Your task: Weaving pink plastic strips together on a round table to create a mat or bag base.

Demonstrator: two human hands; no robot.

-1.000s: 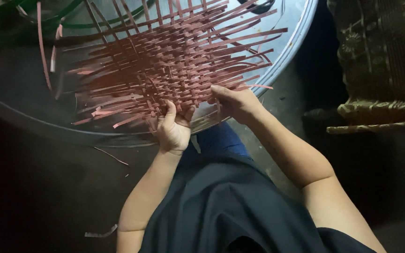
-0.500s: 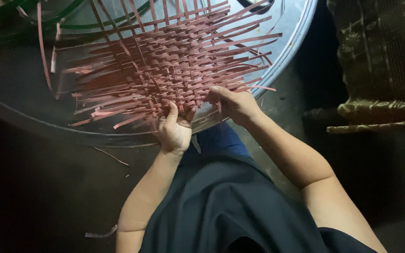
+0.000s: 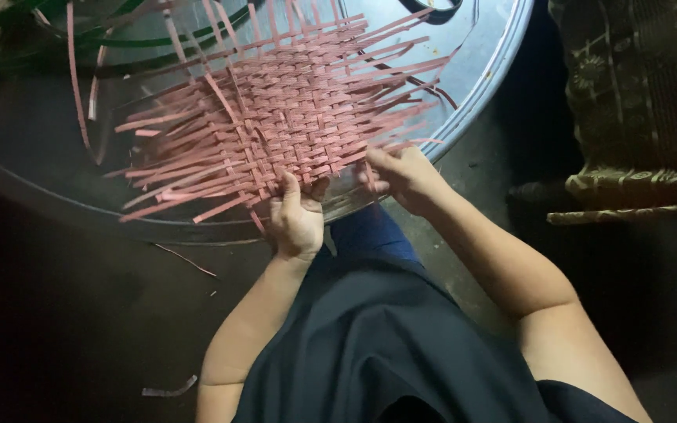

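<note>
A flat woven mat of pink plastic strips point(image 3: 291, 110) lies on a round glass table point(image 3: 479, 86), with loose strip ends fanning out on all sides. My left hand point(image 3: 298, 219) grips the mat's near edge, thumb on top of the weave. My right hand point(image 3: 401, 176) pinches loose strip ends at the near right corner of the mat.
Green strips point(image 3: 119, 39) and a few loose pink ones lie at the table's far left. A patterned cushioned seat point(image 3: 636, 102) stands to the right. Cut strip scraps point(image 3: 170, 388) lie on the dark floor. My dark clothing fills the bottom of the view.
The mat has shifted slightly toward the far side of the table. My right hand has slid along the near edge to the strip ends at the corner; my left hand keeps its hold.
</note>
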